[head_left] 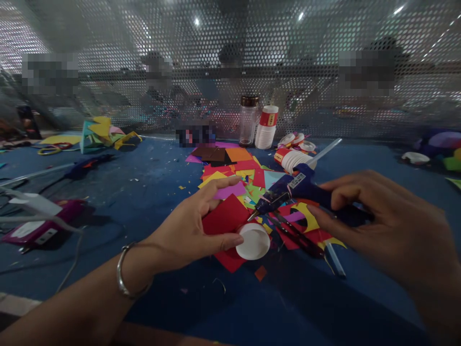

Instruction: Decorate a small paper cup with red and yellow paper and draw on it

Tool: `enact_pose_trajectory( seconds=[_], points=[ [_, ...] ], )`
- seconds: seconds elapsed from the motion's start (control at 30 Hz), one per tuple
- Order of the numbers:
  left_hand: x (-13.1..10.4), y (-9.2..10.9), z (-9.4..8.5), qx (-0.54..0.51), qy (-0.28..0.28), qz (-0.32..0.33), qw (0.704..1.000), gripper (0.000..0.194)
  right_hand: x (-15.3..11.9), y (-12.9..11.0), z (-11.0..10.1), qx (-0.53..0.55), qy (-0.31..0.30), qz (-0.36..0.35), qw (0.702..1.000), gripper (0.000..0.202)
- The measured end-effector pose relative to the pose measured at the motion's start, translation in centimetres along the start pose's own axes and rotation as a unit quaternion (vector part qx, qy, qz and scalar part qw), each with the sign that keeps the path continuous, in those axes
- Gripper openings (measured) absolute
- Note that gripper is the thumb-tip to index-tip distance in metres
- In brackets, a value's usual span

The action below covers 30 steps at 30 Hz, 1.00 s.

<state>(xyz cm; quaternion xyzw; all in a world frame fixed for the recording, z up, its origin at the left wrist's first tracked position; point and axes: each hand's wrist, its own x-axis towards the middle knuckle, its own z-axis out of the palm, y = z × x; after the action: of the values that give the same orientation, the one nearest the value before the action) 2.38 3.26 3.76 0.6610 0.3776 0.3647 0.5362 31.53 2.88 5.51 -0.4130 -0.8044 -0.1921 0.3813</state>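
My left hand (201, 216), with a bracelet at the wrist, grips a small white paper cup (254, 241), its thumb pressed on the rim. Behind the cup is a square of red paper (225, 216); whether the fingers also hold it I cannot tell. In my right hand (382, 211) is a dark blue glue gun (284, 190), a clear glue stick (327, 150) jutting from its back. The metal nozzle points down-left, close to the cup's upper rim. Beneath the gun, scissors (298, 235) lie on coloured paper scraps, beside another clear glue stick (335, 262).
Coloured paper (239, 154) is heaped mid-table. Behind it stand a glass bottle (248, 122) and stacked paper cups (266, 129); another stack (293, 160) lies sideways. At left are a purple power strip (46, 223) with cables and a second glue gun (88, 166). A perforated metal screen (201, 38) closes the back.
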Motion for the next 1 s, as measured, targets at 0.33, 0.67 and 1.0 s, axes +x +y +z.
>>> enact_pose_trajectory(
  seconds=[0.33, 0.67, 1.0],
  points=[
    [0.11, -0.05, -0.19, 0.046, 0.013, 0.019, 0.999, 0.085, -0.07, -0.04, -0.16, -0.009, 0.002, -0.014, 1.000, 0.031],
    [0.15, -0.27, -0.27, 0.068, 0.021, 0.018, 0.997, 0.086, -0.04, -0.08, -0.30, -0.019, 0.002, -0.026, 0.999, 0.030],
    [0.12, 0.15, -0.27, 0.073, 0.057, 0.041, 0.995, 0.083, -0.02, -0.15, -0.52, -0.044, 0.010, -0.033, 0.998, 0.030]
  ],
)
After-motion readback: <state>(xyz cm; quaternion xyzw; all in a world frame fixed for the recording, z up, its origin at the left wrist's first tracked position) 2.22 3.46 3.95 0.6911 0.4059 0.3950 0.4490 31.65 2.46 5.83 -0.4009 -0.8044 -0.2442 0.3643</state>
